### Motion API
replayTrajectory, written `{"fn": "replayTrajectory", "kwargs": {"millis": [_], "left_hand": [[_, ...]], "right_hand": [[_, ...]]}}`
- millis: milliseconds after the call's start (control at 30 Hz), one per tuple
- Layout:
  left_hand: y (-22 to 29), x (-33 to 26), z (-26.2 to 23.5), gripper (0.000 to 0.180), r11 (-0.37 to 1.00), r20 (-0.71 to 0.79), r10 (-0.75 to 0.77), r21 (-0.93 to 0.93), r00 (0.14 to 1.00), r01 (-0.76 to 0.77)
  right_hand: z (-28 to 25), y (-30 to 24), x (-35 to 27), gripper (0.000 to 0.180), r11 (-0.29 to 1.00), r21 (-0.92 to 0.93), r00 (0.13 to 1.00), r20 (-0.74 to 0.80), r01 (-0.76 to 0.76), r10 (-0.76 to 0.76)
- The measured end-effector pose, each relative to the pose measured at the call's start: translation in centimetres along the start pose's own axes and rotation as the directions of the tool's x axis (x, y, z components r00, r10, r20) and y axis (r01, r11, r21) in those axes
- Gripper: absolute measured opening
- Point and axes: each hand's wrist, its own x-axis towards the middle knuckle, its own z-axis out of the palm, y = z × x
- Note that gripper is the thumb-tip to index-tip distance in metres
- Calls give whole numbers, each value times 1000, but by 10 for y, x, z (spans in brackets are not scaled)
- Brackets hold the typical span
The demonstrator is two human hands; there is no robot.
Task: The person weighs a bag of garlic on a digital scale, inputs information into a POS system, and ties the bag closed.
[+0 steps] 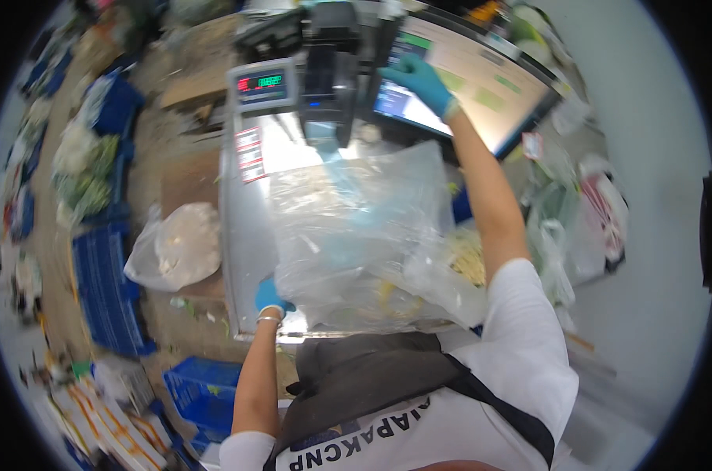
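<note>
My right hand (pixel 422 82), in a teal glove, is raised over a lit touchscreen monitor (pixel 481 86), holding nothing, one finger stretched toward the screen's left side. My left hand (pixel 271 296), in a blue glove, rests by the front left part of a metal weighing platform (pixel 246 228), against the edge of a large clear plastic bag (pixel 356 228). Its fingers are too foreshortened to tell whether they grip the bag. The bag spreads across most of the platform; pale contents show dimly through it. Behind stand the scale's display (pixel 263 84) and a black label printer (pixel 330 86).
A white bag of pale produce (pixel 187 247) sits left of the platform. Farther left are blue crates (pixel 109 290) and leafy greens (pixel 89 180). Another blue crate (pixel 203 392) stands at lower left. Filled plastic bags (pixel 579 220) lie on the right beside a white wall.
</note>
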Motion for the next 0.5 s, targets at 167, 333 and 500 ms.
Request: {"fn": "replayTrajectory", "kwargs": {"millis": [167,333,500], "left_hand": [[-46,6,58,63,981,-197,-169,-134,966,144],[-8,13,34,47,988,-105,-149,19,983,152],[7,-18,31,50,985,-101,-173,-15,980,172]], "right_hand": [[39,-16,-23,24,985,156,986,134,75,-96],[59,1,-38,21,968,250,966,243,21,-84],[99,6,-41,27,957,280,921,346,78,-176]]}}
